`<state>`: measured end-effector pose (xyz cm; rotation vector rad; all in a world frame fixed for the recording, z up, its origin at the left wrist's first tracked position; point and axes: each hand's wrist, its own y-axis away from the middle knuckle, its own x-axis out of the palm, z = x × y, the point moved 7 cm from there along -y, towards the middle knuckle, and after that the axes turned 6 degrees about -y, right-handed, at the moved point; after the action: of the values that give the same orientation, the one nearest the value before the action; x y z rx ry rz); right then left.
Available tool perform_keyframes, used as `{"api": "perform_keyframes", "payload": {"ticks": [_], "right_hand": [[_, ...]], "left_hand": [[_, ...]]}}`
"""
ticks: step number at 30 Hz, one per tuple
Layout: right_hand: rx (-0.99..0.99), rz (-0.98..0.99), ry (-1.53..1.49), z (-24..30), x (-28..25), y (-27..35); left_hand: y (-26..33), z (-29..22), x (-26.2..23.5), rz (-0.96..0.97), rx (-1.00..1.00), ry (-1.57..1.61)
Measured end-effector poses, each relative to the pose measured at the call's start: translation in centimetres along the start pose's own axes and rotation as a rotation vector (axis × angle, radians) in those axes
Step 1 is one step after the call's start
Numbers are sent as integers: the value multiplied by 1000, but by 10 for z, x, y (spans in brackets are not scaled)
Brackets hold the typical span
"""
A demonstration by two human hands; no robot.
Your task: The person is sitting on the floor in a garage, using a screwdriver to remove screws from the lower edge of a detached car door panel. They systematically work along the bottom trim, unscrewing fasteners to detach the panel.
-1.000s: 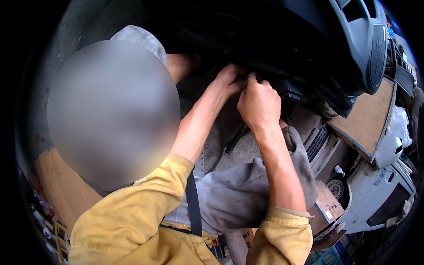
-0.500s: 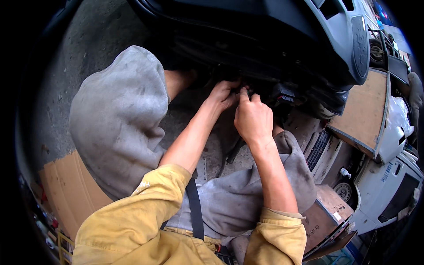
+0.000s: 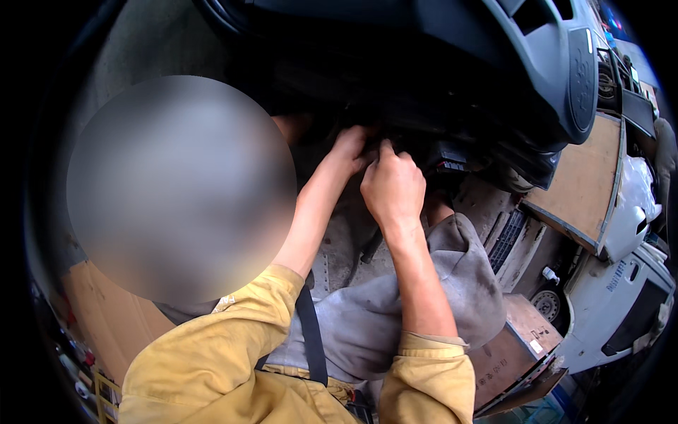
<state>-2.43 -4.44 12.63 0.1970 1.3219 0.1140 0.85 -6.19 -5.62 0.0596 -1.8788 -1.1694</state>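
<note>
Dark panel (image 3: 487, 78): is looming across the far side, its underside lying in deep shadow where both hands are working; that poor light could be causing a misplaced grip or a scraped knuckle.
Left hand (image 3: 351, 145): is curling narrow beneath the panel, just left of the other hand; shadow is hiding its fingertips, so whether it is holding anything, I cannot tell.
Right hand (image 3: 395, 185): is bunching into a loose fist, one finger pointing far; anything inside is staying out of view, and if it is gripping a small part, a slip could be dropping it out of sight.
Boxy dark part (image 3: 450, 157): is sitting right of the right hand, under the panel; a sideways slip could be knocking knuckles against it.
Dark strip (image 3: 371, 246): is showing between the forearms, over the floor (image 3: 335, 263); anything falling could be landing beside it and blending in.
Grey trousers (image 3: 367, 311): are spreading beneath the right forearm; a shifting leg could be jogging that arm.
Black strap (image 3: 311, 336): is running down near the waist, where leaning in could be catching it.
</note>
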Motion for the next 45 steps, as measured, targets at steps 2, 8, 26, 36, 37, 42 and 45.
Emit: {"api": "perform_keyframes", "payload": {"ticks": [2, 8, 26, 36, 37, 42, 45], "right_hand": [[16, -86, -96, -8, 7, 12], [61, -347, -392, -39, 43, 49], [288, -577, -817, -96, 45, 110], [423, -662, -930, -116, 26, 116], [421, -656, -946, -115, 27, 116], [379, -613, -1013, -103, 36, 108], [376, -532, -1020, -86, 39, 102]], "left_hand": [[6, -25, -13, -266, 268, -581], [59, -68, 20, -584, 962, -1251], [39, -44, 41, -711, 1118, -1446], [41, 19, -6, -315, 760, -1377], [51, 14, -12, -342, 723, -1472], [86, -35, 6, -591, 1226, -1382], [76, -57, 6, -738, 1096, -1592]]}}
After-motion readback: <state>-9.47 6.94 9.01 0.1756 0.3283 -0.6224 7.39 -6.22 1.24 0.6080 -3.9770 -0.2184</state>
